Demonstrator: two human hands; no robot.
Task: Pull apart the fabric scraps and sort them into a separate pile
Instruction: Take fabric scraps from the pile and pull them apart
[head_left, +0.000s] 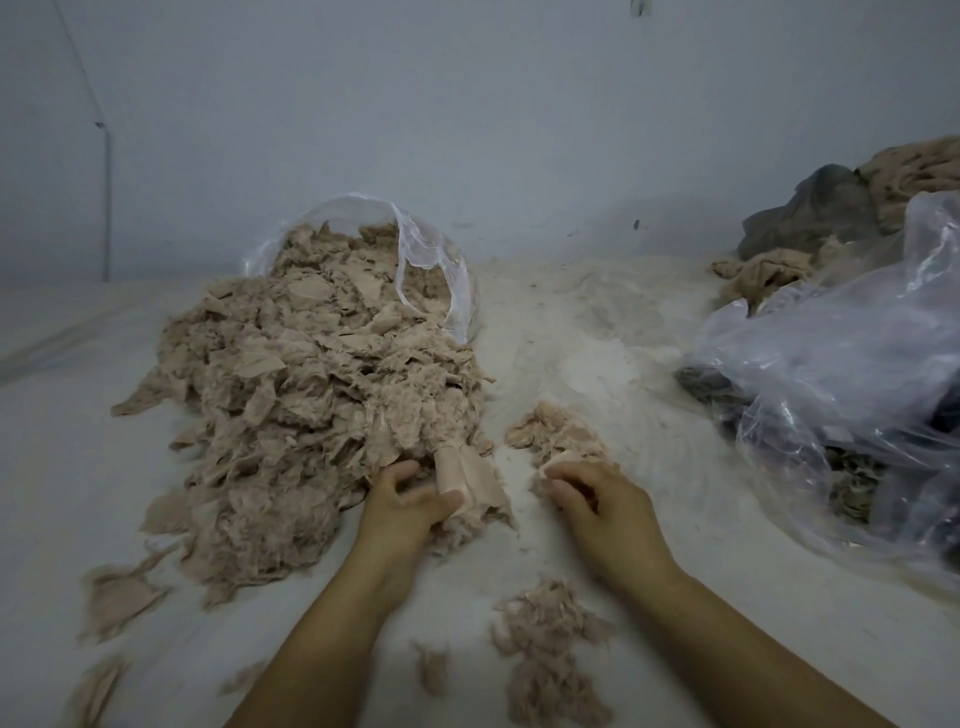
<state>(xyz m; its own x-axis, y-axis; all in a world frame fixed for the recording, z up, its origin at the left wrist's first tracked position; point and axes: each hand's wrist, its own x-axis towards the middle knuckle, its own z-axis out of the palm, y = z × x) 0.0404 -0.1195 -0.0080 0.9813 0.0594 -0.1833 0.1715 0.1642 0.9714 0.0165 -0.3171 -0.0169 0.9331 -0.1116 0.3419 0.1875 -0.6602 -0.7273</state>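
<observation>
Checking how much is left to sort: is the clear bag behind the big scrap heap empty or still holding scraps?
Still holding scraps. The clear bag lies open-mouthed, scraps filling it and spilling into the heap.

Pale grey-blue wall (467, 104) behind; white dusty floor (597, 338); thin pipe (107, 208) at left; dim light.

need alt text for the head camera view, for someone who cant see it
Two bare hands work at the near edge of a big pile of beige fabric scraps spilling from a clear plastic bag: the left hand grips a folded strip, the right hand pinches a scrap by a small separate pile. More bagged fabric lies at right.
</observation>
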